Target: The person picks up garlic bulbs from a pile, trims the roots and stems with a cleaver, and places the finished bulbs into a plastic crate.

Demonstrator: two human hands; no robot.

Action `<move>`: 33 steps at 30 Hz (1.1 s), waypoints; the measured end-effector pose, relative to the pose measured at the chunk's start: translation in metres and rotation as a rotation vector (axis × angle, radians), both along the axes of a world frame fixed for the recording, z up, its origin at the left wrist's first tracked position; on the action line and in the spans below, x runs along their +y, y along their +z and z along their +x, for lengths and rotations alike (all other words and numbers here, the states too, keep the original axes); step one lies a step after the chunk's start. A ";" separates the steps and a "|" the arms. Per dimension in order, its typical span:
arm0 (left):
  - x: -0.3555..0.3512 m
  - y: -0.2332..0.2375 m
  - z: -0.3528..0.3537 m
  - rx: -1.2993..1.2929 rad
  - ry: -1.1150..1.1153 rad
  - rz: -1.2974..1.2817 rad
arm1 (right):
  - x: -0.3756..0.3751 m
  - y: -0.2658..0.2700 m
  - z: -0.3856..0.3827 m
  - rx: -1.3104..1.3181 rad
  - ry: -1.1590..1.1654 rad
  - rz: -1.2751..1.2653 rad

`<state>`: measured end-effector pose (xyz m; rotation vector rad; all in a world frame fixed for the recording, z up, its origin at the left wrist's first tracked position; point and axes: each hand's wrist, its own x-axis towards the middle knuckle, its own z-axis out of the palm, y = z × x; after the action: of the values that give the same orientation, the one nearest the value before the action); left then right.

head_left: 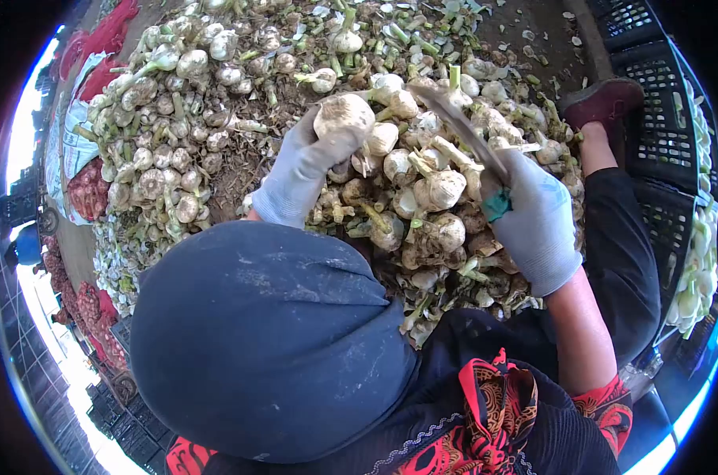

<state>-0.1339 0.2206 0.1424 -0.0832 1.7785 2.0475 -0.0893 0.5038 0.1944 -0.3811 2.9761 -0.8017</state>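
My left hand [295, 174], in a whitish work glove, grips a garlic bulb [344, 115] above the heap. My right hand [538, 222], gloved the same way, is closed round the handle of a knife [471, 133]. Its long, dull blade points up and left towards the garlic, a little apart from the held bulb. Green material [497, 206] shows at the handle by my fingers. Below and between both hands lies a pile of soil-stained garlic bulbs [442, 188], several with stems attached.
A second garlic heap [165, 158] spreads to the left, with cut stems and peelings. Black plastic crates [655, 111] line the right side, near a dark red shoe [604, 103]. Mesh sacks [87, 186] stand at far left. A dark rounded cloth shape [256, 340] fills the near left.
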 end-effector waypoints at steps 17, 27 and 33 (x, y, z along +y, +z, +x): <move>0.013 0.004 0.003 0.284 -0.105 0.148 | -0.050 -0.007 -0.037 0.407 0.386 0.256; 0.032 0.078 0.002 0.057 -0.227 -0.105 | 0.013 -0.036 -0.063 0.283 0.117 0.385; 0.027 0.064 -0.003 0.109 -0.209 -0.379 | 0.096 -0.010 -0.022 0.311 -0.158 0.256</move>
<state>-0.1368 0.2481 0.2067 0.1012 2.1245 1.5802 -0.1113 0.5995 0.1849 -0.2831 3.3781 -0.3887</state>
